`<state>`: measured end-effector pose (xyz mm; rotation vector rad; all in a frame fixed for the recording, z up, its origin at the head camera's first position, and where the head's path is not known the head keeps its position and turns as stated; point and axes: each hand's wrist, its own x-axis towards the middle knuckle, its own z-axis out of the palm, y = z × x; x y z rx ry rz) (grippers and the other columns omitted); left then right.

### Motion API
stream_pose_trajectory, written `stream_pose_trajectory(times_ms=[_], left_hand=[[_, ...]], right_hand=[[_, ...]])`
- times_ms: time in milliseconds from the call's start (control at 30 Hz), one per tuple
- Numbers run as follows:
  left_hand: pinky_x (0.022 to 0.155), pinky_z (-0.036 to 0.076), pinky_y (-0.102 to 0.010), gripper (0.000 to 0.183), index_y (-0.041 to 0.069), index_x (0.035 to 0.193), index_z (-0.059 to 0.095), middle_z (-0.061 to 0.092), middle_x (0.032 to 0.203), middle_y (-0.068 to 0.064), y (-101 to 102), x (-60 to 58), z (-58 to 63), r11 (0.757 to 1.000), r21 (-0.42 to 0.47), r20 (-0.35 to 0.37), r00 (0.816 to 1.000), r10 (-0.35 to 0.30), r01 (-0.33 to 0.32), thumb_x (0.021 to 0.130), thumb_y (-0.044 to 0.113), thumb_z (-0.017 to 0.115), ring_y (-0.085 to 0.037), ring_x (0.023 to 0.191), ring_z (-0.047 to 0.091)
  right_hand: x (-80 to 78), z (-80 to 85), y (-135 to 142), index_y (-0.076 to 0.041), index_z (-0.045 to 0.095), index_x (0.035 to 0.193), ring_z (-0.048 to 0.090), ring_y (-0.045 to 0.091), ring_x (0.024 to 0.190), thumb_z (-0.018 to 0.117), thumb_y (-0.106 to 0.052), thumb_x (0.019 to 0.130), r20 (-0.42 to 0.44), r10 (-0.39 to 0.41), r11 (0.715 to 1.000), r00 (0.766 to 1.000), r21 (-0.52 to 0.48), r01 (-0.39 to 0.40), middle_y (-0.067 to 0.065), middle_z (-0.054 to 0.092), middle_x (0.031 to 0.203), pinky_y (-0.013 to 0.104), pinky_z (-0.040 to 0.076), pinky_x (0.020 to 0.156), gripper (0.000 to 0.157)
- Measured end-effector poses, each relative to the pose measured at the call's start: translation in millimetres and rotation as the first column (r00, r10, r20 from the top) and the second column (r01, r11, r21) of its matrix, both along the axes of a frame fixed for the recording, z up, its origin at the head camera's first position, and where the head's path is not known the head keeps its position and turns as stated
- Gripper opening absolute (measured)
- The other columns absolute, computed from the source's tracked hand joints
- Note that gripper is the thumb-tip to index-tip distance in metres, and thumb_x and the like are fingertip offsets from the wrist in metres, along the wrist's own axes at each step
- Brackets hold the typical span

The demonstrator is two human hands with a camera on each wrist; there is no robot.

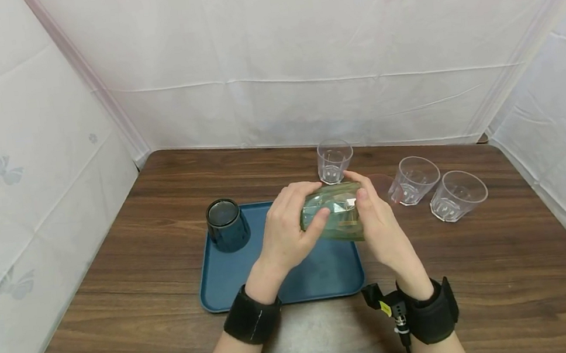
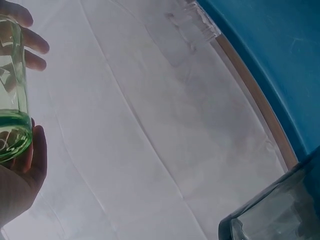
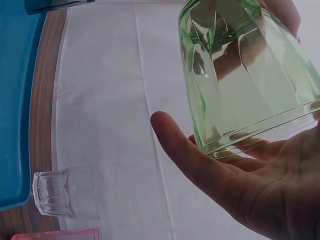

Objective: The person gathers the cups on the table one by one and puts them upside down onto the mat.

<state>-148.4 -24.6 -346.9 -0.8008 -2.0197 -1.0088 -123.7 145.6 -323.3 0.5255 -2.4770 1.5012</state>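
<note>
A pale green faceted drinking glass (image 1: 339,212) lies sideways between my two hands, over the back right of the blue tray (image 1: 322,280). My left hand (image 1: 286,223) grips its base end, thumb across the near side. My right hand (image 1: 380,220) holds the rim end, with thumb and fingers around it; in the right wrist view the rim of the green glass (image 3: 250,132) lies against this hand's fingers. On the tray's back left corner, a dark blue glass (image 1: 228,227) stands upside down.
Behind the tray stands a clear glass (image 1: 335,161). Two more, a clear glass (image 1: 413,181) and another clear glass (image 1: 457,196), stand to the right on the wooden table (image 1: 513,283). A pinkish glass (image 1: 382,184) is partly hidden behind my right hand. White sheeting (image 1: 297,33) surrounds the table.
</note>
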Motion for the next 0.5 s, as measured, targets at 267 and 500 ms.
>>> stream_pose_trajectory(times_ms=[267, 500], left_hand=[[0.080, 0.048, -0.033, 0.044, 0.006, 0.112, 0.058, 0.061, 0.105, -0.007, 1.3, 0.1, 0.7, 0.997, 0.071, -0.019, 0.999, -0.028, 0.030, 0.094, 0.042, 0.042, -0.018, 0.097, 0.055], [0.080, 0.048, -0.033, 0.042, 0.005, 0.111, 0.059, 0.060, 0.104, -0.008, 2.1, 0.2, 0.9, 0.992, 0.115, -0.036, 0.998, -0.051, 0.055, 0.093, 0.040, 0.044, -0.019, 0.096, 0.055]], right_hand=[[-0.7, -1.3, -0.3, -0.016, 0.030, 0.141, 0.053, 0.018, 0.084, 0.013, -0.045, 0.099, -0.012, 0.052, 0.997, 0.999, -0.064, -0.052, 0.009, 0.054, 0.102, 0.041, 0.046, 0.068, 0.054], [-1.1, -1.8, -0.7, -0.012, 0.029, 0.142, 0.056, 0.018, 0.091, 0.012, -0.045, 0.099, -0.022, 0.071, 0.995, 0.997, -0.075, -0.073, 0.009, 0.053, 0.114, 0.041, 0.050, 0.070, 0.057]])
